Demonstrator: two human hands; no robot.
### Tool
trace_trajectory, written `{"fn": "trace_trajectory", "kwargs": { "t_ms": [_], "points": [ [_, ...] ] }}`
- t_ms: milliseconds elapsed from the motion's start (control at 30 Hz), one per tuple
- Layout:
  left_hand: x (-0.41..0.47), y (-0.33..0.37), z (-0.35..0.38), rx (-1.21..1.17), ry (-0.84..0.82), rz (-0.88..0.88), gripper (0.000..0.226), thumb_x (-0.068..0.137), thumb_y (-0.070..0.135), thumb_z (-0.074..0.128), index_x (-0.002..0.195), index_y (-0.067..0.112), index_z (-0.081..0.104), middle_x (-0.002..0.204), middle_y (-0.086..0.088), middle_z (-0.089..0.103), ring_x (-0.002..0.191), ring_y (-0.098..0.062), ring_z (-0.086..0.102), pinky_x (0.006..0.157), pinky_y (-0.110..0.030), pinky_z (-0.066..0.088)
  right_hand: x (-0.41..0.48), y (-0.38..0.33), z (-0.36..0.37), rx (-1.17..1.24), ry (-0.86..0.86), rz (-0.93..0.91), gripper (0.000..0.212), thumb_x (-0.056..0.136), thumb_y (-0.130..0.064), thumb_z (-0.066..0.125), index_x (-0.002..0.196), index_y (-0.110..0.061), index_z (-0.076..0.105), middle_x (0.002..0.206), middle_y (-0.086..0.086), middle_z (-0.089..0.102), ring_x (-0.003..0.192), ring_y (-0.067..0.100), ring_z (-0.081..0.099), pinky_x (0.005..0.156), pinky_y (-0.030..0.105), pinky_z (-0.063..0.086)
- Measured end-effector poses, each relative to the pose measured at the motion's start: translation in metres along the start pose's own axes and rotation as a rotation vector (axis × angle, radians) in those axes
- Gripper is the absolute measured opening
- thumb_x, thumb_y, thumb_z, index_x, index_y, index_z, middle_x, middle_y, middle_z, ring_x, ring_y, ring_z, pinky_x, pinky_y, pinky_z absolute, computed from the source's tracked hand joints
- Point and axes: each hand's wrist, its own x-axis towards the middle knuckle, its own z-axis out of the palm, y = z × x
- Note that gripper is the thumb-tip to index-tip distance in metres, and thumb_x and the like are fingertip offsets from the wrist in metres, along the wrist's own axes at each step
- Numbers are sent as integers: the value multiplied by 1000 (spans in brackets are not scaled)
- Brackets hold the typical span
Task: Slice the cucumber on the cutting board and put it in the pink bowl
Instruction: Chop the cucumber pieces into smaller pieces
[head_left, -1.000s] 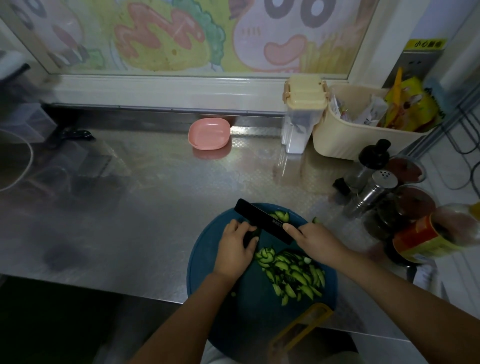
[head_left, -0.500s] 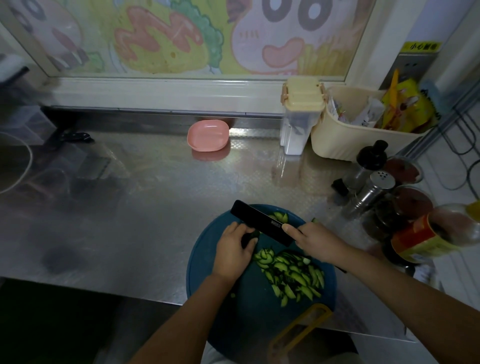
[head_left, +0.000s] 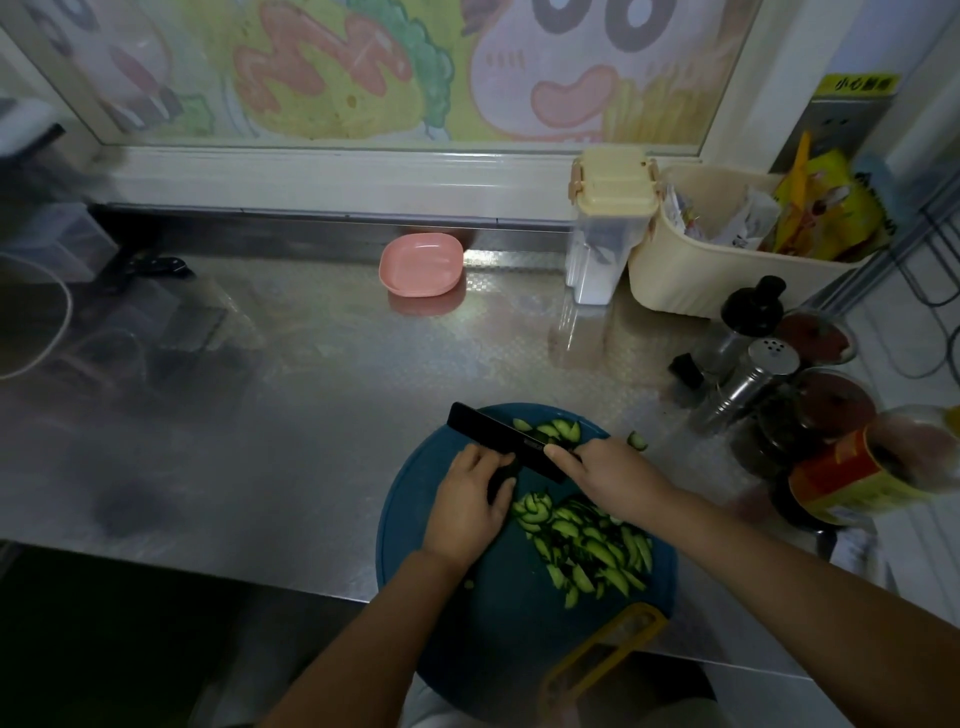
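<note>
Your right hand (head_left: 608, 478) grips the black flat-bladed knife (head_left: 498, 435) above the dark green cucumber stub (head_left: 502, 475), which your left hand (head_left: 467, 506) grasps on the round blue cutting board (head_left: 493, 623). The shallow pink bowl (head_left: 421, 265) sits well apart

Single head view — wide-angle, looking forward-down, close over counter (head_left: 322, 415).

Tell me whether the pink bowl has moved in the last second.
No. The pink bowl keeps the same gap to the lidded container on its right.
</note>
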Motion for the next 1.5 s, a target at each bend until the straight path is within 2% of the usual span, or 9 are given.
{"fn": "trace_trajectory", "kwargs": {
  "t_ms": [67,267,400,500,700,833,1067,1267,1500],
  "points": [
    [-2,0,0,40,1,9,27,87,12,63,114,11,62,102,-1,52,96,-9,46,81,-12,34,-2,5,-1,9,0,17,61,96,-54,31,53,-11,44,51,2,44,48,16,44,54,35,40],
    [0,2,-1,81,10,-11,18,88,15,63,105,11,63,93,-3,52,88,-13,43,73,-16,30,-8,17,-9,73,-11,47,60,97,-51,33,52,-11,39,51,4,40,51,19,44,59,41,43],
    [0,0,0,66,21,-15,15,87,15,64,101,11,62,92,-1,52,87,-10,41,73,-15,29,-9,20,-6,173,-22,50,62,93,-56,34,52,-10,41,50,5,41,49,17,44,55,35,41],
    [1,-1,1,54,32,-21,12,86,15,65,97,12,62,90,3,49,86,-9,41,71,-15,29,-9,20,-4,196,-40,40,62,91,-58,34,51,-11,40,48,3,40,47,15,42,55,36,42],
    [1,-1,1,52,25,-16,12,86,15,65,98,12,62,90,1,49,86,-7,40,71,-16,29,-11,20,-4,238,-38,25,63,92,-57,34,52,-9,43,52,8,42,49,19,44,54,36,41],
    [1,-1,0,60,13,-12,13,87,16,63,100,12,62,91,-1,49,87,-8,40,71,-16,29,-10,22,-8,215,-37,9,64,93,-55,34,52,-8,45,53,10,45,50,19,47,62,41,46],
    [1,-1,-1,45,2,-10,14,87,15,63,101,12,61,94,1,50,89,-10,43,72,-15,30,-12,23,-12,195,-63,-4,61,94,-54,35,49,-13,41,48,1,39,45,11,41,58,36,43],
    [1,-2,0,41,0,-18,14,88,16,62,102,12,61,95,-1,51,90,-13,46,74,-19,34,-10,23,-12,178,-71,-19,62,94,-53,35,51,-11,45,47,1,41,45,12,43,58,38,45],
    [1,1,-1,0,0,-25,14,87,15,63,100,12,62,99,0,52,94,-15,48,77,-23,41,-2,10,-9,44,-83,-38,60,96,-53,34,53,-12,44,49,2,42,45,14,42,53,34,37]
  ]
}}
